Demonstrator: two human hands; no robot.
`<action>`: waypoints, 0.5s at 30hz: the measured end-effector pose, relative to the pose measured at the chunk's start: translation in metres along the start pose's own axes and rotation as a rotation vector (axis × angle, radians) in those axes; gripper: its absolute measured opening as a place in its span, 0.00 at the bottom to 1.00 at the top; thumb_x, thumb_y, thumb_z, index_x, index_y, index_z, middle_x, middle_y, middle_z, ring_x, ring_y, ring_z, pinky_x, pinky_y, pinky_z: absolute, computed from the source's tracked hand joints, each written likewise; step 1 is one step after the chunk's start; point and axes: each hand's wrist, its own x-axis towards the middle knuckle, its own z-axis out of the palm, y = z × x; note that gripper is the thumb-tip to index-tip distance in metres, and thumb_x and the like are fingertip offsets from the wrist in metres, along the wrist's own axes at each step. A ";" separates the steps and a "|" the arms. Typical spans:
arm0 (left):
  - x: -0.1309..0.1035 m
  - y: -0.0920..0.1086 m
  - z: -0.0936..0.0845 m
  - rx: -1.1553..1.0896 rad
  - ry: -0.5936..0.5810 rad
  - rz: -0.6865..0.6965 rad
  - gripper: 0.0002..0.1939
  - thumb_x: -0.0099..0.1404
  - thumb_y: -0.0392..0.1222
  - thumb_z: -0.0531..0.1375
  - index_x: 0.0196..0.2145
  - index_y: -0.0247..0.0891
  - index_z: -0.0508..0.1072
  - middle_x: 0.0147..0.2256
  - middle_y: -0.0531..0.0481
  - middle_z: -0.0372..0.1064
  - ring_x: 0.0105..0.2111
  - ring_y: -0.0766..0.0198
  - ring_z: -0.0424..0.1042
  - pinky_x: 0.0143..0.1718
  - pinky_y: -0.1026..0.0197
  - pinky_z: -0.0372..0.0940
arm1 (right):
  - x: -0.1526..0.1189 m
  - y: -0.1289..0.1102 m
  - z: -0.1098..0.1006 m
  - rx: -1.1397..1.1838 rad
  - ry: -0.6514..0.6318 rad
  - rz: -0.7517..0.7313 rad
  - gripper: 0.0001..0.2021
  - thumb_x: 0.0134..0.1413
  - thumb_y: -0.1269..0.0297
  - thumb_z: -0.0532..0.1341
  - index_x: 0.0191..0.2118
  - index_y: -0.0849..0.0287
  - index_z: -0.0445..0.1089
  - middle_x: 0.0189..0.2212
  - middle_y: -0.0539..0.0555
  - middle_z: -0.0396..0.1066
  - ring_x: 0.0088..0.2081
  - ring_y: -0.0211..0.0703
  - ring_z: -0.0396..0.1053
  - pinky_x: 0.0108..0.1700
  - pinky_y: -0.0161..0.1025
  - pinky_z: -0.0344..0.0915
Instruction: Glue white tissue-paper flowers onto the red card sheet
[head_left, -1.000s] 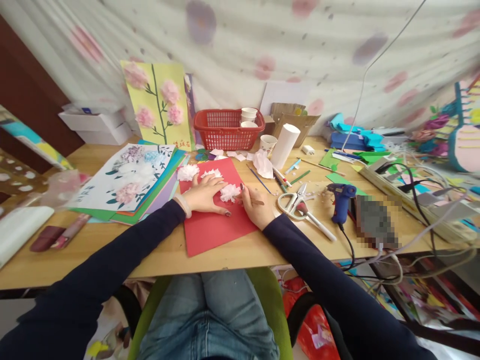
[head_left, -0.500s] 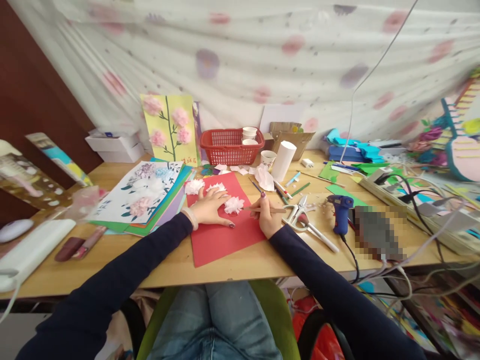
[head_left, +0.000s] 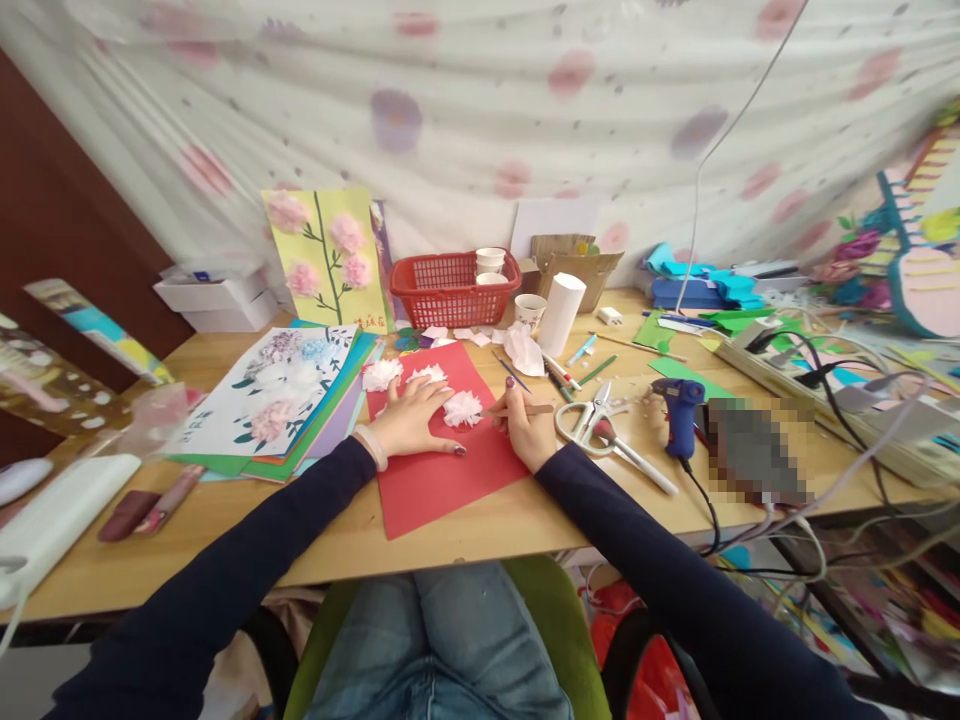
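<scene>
My left hand lies spread on a sheet of red paper, its fingertips reaching the lower edge of a white paper flower. Another white ruffled flower sits at the sheet's upper left. Between my hands is a third flower, pale pink-white. My right hand rests at the sheet's right edge, closed around a slim brown pencil in a writing grip. The pencil's tip points left, close to the third flower; whether it touches the paper I cannot tell.
Right of my right hand lie scissors and a blue glue gun with a cord. Behind stand a red basket, a white paper roll and a paper cup. Stacked coloured sheets lie left; a power strip is far right.
The whole view has shifted slightly, so most things sit a little further left. Both hands keep nearly the same places on the red paper, the pencil still in my right hand.
</scene>
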 end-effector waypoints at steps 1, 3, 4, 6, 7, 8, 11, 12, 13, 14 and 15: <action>0.000 0.000 0.000 0.003 0.002 0.000 0.53 0.52 0.74 0.62 0.67 0.42 0.58 0.68 0.38 0.52 0.68 0.35 0.44 0.64 0.27 0.32 | 0.000 0.000 0.000 -0.014 -0.005 0.005 0.34 0.62 0.33 0.46 0.22 0.56 0.68 0.15 0.51 0.69 0.17 0.39 0.67 0.22 0.35 0.62; 0.000 0.000 0.001 0.010 0.007 0.001 0.53 0.52 0.74 0.62 0.67 0.42 0.58 0.68 0.38 0.52 0.68 0.35 0.44 0.64 0.27 0.33 | 0.000 -0.002 0.001 -0.050 -0.018 0.007 0.33 0.63 0.35 0.45 0.23 0.55 0.68 0.15 0.51 0.69 0.17 0.40 0.68 0.22 0.35 0.63; 0.000 -0.001 0.001 0.014 0.009 0.001 0.53 0.52 0.74 0.62 0.67 0.42 0.58 0.68 0.38 0.52 0.68 0.35 0.44 0.64 0.28 0.33 | 0.000 -0.002 0.001 -0.080 -0.027 -0.005 0.32 0.64 0.36 0.44 0.23 0.55 0.68 0.15 0.51 0.69 0.18 0.40 0.69 0.23 0.35 0.63; 0.001 -0.001 0.002 0.020 0.009 0.002 0.53 0.52 0.74 0.62 0.67 0.42 0.58 0.68 0.38 0.53 0.68 0.35 0.45 0.64 0.28 0.32 | 0.000 -0.004 0.000 -0.159 -0.057 -0.054 0.31 0.68 0.41 0.43 0.23 0.55 0.67 0.15 0.51 0.70 0.18 0.40 0.70 0.25 0.35 0.65; 0.001 -0.001 0.002 0.022 0.006 0.002 0.53 0.52 0.74 0.62 0.67 0.42 0.58 0.68 0.38 0.53 0.68 0.34 0.44 0.64 0.28 0.32 | 0.000 -0.004 -0.001 -0.199 -0.075 -0.081 0.30 0.69 0.44 0.43 0.23 0.55 0.67 0.15 0.51 0.70 0.19 0.41 0.71 0.26 0.36 0.65; 0.001 -0.001 0.002 0.023 0.002 0.002 0.53 0.52 0.74 0.62 0.67 0.42 0.58 0.68 0.38 0.53 0.68 0.34 0.44 0.64 0.28 0.32 | 0.000 -0.005 -0.001 -0.233 -0.092 -0.104 0.28 0.70 0.47 0.44 0.24 0.55 0.68 0.16 0.51 0.70 0.21 0.41 0.72 0.28 0.36 0.66; 0.002 -0.001 0.002 0.032 -0.012 0.004 0.51 0.54 0.72 0.61 0.67 0.42 0.58 0.68 0.39 0.52 0.68 0.34 0.43 0.64 0.26 0.31 | 0.001 -0.006 -0.002 -0.278 -0.134 -0.130 0.23 0.69 0.54 0.49 0.25 0.56 0.69 0.19 0.53 0.73 0.25 0.43 0.74 0.33 0.37 0.67; 0.002 -0.001 0.001 0.036 -0.016 0.006 0.50 0.55 0.71 0.61 0.67 0.42 0.58 0.68 0.39 0.52 0.68 0.35 0.44 0.63 0.26 0.31 | 0.001 -0.006 -0.001 -0.288 -0.143 -0.135 0.22 0.69 0.56 0.51 0.25 0.56 0.70 0.20 0.53 0.74 0.26 0.44 0.74 0.34 0.37 0.67; 0.002 -0.001 0.001 0.040 -0.015 0.008 0.49 0.56 0.71 0.61 0.67 0.42 0.58 0.68 0.39 0.52 0.68 0.35 0.44 0.63 0.26 0.31 | 0.001 -0.006 0.000 -0.298 -0.150 -0.140 0.20 0.69 0.57 0.52 0.26 0.56 0.70 0.21 0.54 0.74 0.27 0.44 0.74 0.35 0.37 0.67; 0.002 -0.001 0.001 0.042 -0.013 0.010 0.48 0.56 0.70 0.61 0.67 0.43 0.59 0.68 0.39 0.53 0.68 0.36 0.45 0.63 0.26 0.32 | 0.002 -0.006 0.001 -0.305 -0.157 -0.145 0.19 0.68 0.59 0.53 0.26 0.56 0.70 0.22 0.54 0.75 0.27 0.44 0.74 0.36 0.37 0.67; 0.001 -0.001 0.001 0.043 -0.012 0.011 0.47 0.56 0.70 0.61 0.67 0.43 0.59 0.68 0.39 0.53 0.67 0.36 0.46 0.63 0.26 0.32 | 0.002 -0.007 0.002 -0.311 -0.162 -0.150 0.18 0.68 0.60 0.53 0.26 0.56 0.70 0.23 0.54 0.75 0.27 0.44 0.74 0.36 0.37 0.66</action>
